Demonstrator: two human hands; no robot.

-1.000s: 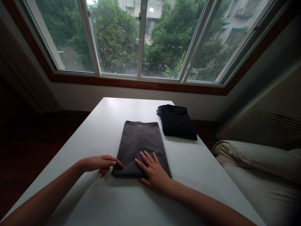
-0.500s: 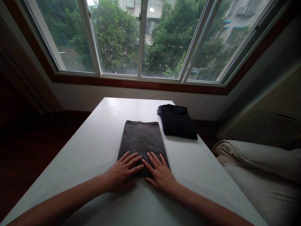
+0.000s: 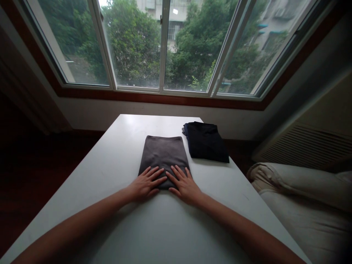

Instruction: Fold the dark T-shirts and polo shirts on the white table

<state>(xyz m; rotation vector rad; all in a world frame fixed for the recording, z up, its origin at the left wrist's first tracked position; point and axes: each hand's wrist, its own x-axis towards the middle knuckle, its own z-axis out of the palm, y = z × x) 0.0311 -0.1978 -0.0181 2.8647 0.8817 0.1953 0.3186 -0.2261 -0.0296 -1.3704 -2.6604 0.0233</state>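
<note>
Head view (tilted downward) faces a window (image 3: pixel 163 47).

Cloth (image 3: pixel 164 152) on table (image 3: pixel 90 183); clothes pile (image 3: pixel 207 142) right; window (image 3: pixel 162 55) behind.

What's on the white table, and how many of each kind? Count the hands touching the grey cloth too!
Hands: 2 (left hand, right hand)
Folded grey cloth: 1
Dark folded pile: 1, counted as one because its layers can't be told apart
Total: 4
</note>
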